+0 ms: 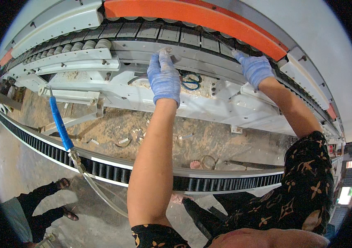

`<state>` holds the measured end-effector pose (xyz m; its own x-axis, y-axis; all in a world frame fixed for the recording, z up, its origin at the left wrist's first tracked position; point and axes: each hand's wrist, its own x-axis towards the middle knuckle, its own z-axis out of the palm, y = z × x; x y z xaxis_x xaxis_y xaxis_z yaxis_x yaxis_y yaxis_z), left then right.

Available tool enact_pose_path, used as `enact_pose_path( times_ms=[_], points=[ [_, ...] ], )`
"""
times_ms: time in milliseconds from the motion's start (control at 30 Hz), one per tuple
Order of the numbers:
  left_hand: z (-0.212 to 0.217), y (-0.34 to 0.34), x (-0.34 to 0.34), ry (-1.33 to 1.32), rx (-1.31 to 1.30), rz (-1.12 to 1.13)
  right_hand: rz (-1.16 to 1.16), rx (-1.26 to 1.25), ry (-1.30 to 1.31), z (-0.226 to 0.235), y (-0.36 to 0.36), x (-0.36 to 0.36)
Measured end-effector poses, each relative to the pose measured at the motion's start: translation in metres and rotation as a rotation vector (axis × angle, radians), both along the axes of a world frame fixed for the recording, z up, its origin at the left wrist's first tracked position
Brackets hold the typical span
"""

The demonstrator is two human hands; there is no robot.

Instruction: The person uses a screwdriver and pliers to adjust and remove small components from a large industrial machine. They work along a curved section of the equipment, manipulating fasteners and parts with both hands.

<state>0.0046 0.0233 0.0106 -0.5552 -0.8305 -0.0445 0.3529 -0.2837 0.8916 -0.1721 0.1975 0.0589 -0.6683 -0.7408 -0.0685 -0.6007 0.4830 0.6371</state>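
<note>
My left hand (164, 78), in a blue knit glove with whitish fingertips, has its fingers stretched out against the grey metal rail (134, 46) of a long machine. Farther right, my right hand (255, 70), gloved the same way, has its fingers drawn together at the track of grey pads (190, 36). Whatever thin thing may be between those fingertips is too small to make out. Just right of my left hand, a pair of scissors with blue-and-black handles (190, 81) lies on a ledge with pale debris.
An orange guard (196, 15) runs above the track. Nearer me, a rail of black rollers (114, 171) curves across. A blue air gun (60, 124) with a clear hose hangs at the left. Scraps litter the floor (209, 142). Another person's legs (39, 200) are at lower left.
</note>
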Motion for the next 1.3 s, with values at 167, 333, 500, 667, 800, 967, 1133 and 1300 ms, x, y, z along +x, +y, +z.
enact_pose_path(
  times_ms=[167, 333, 500, 667, 800, 967, 1133, 1300],
  points=[
    [-0.014, -0.006, -0.008, 0.034, -0.046, 0.036, -0.037, 0.006, -0.030, 0.006, -0.002, 0.010],
    [-0.023, -0.007, -0.014, 0.031, -0.090, 0.072, -0.088, 0.045, -0.046, 0.009, -0.002, 0.012],
    [-0.010, -0.001, -0.008, 0.027, -0.106, 0.042, -0.264, -0.092, -0.085, 0.007, 0.088, -0.023],
    [-0.025, -0.013, -0.010, 0.007, -0.119, 0.074, -0.134, -0.267, -0.157, 0.013, 0.127, -0.018],
    [-0.024, -0.014, -0.004, -0.039, -0.062, 0.051, 0.168, -0.445, -0.185, -0.015, 0.094, -0.007],
    [-0.017, -0.012, -0.005, -0.055, -0.099, 0.067, 0.236, -0.527, -0.264, -0.025, 0.039, -0.027],
    [-0.021, -0.015, -0.005, -0.061, -0.135, 0.082, 0.074, -0.358, -0.268, -0.008, 0.008, -0.013],
    [-0.013, -0.009, -0.002, -0.040, -0.078, 0.049, 0.056, -0.186, -0.096, -0.002, 0.001, -0.011]
  ],
)
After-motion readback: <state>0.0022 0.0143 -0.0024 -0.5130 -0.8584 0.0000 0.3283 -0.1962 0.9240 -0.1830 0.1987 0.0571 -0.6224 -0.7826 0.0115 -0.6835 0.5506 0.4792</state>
